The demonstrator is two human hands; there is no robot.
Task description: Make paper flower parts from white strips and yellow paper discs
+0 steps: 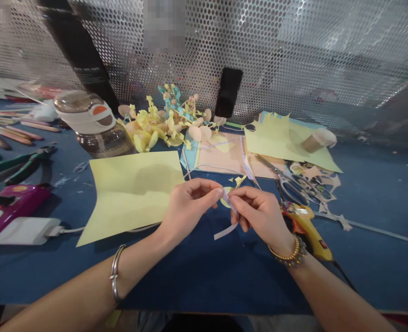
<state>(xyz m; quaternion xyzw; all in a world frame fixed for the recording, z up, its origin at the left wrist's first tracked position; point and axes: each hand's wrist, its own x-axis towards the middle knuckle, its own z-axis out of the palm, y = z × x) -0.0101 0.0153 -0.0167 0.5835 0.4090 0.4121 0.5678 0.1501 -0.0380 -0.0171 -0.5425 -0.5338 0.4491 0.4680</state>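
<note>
Left hand (190, 212) and right hand (261, 216) both closed, pinching a pale lilac paper strip (225, 231) (yellow paper piece (225, 201) behind it) above the blue mat (204, 276); yellow hot glue gun (306, 228) just beside right wrist.

Hot glue gun (306, 227) beside right hand (259, 216)

Bright, diffuse light from above; a soft shadow falls across the yellow paper (131, 207). Glare streaks the perforated metal sheet (294, 55); wide-angle distortion bends the frame edges, which blur slightly.

Left hand (190, 210) and right hand (259, 217) pinching
</note>
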